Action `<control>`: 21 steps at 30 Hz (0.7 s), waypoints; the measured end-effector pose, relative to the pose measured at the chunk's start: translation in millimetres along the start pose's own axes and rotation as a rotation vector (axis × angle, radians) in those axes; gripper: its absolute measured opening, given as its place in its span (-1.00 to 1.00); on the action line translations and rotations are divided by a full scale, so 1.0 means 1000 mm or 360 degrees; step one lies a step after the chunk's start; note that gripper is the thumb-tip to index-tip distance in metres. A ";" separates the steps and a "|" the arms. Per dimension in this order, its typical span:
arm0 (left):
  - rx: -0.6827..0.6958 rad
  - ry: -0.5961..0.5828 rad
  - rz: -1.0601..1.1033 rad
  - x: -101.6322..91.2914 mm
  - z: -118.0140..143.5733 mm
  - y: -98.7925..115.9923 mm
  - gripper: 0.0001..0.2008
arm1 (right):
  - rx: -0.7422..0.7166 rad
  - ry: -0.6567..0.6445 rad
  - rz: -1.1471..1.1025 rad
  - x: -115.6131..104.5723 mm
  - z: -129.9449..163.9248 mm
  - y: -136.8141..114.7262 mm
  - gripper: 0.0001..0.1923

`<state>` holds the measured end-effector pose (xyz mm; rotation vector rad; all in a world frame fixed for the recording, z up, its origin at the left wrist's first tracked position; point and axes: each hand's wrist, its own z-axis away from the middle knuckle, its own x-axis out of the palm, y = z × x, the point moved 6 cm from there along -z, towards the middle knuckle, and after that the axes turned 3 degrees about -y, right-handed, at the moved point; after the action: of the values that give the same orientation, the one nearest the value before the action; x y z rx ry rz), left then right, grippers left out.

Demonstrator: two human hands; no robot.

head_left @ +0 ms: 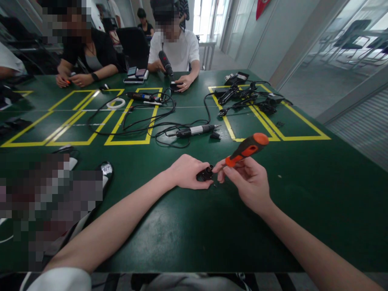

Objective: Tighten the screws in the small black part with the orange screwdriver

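Note:
My left hand (190, 173) rests on the green table, its fingers wrapped round a small black cylindrical part (206, 173). Just to the right, my right hand (250, 180) grips a screwdriver (247, 149) with an orange and black handle. The handle leans up to the right, and its shaft points down toward the black part. My fingers partly hide the tip, so I cannot tell whether it touches the part. A tiny dark piece (215, 185) lies on the table between my hands.
Beyond my hands lie a grey electric screwdriver (195, 131), a small black piece (215, 135) and looped cables. A heap of black cables (242, 93) is at the back right. White tape roll (115, 104) sits back left. Across the table, a person holds a power driver (165, 62).

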<state>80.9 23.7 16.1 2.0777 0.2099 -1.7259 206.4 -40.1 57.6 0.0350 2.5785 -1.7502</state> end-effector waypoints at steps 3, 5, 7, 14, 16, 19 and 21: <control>-0.0014 -0.0014 0.0008 0.000 0.000 -0.001 -0.67 | 0.0003 0.0011 0.0068 -0.002 0.000 0.000 -0.73; -0.0016 -0.0028 0.0029 0.000 0.000 -0.002 -0.67 | 0.0000 0.0009 0.0072 -0.003 -0.001 0.000 -0.74; -0.0005 -0.0035 0.0047 -0.001 0.000 -0.002 -0.67 | -0.0004 -0.0003 0.0052 -0.003 -0.002 -0.001 -0.72; 0.0002 0.0006 0.0020 -0.002 0.000 -0.001 -0.66 | 0.0026 -0.0008 -0.0098 0.001 -0.002 0.000 -0.72; 0.0004 -0.0005 0.0049 -0.001 0.000 -0.001 -0.66 | 0.0026 0.0013 -0.0108 0.001 -0.002 0.000 -0.73; 0.0007 -0.0006 0.0071 -0.002 0.000 -0.001 -0.66 | 0.0019 0.0011 -0.0061 0.000 -0.001 0.001 -0.76; 0.0012 -0.0002 0.0062 -0.002 0.000 -0.002 -0.65 | -0.0003 -0.0005 -0.0050 -0.001 -0.002 0.000 -0.77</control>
<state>79.7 25.2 17.4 2.0722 0.1620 -1.7074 207.1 -38.6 58.3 -0.0087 2.5923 -1.7568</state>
